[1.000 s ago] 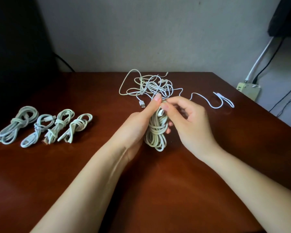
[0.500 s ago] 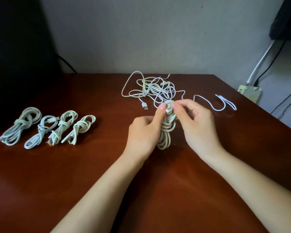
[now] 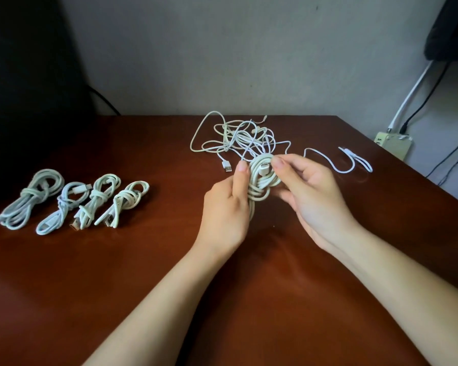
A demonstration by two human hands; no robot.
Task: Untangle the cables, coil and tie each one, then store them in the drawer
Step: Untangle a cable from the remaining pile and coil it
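A coiled white cable [image 3: 262, 180] is held upright above the table's middle. My left hand [image 3: 226, 207] grips the coil's lower part, thumb up along its left side. My right hand [image 3: 310, 194] pinches the coil's top loop near its plug end with thumb and forefinger. Behind the hands lies a tangle of white cables [image 3: 238, 140], with a USB plug [image 3: 227, 165] sticking out toward me and a loose strand [image 3: 354, 161] trailing right. Several tied cable bundles [image 3: 82, 202] lie in a row at the left.
The brown wooden table [image 3: 143, 273] ends at its right edge near a pale power strip [image 3: 393, 145] with black and white cords running up the wall. A dark object fills the far left corner. No drawer is in view.
Both hands and the coil have shifted slightly right and up. My right hand has opened its lower fingers away from the coil, and the top loop is now spread wider.
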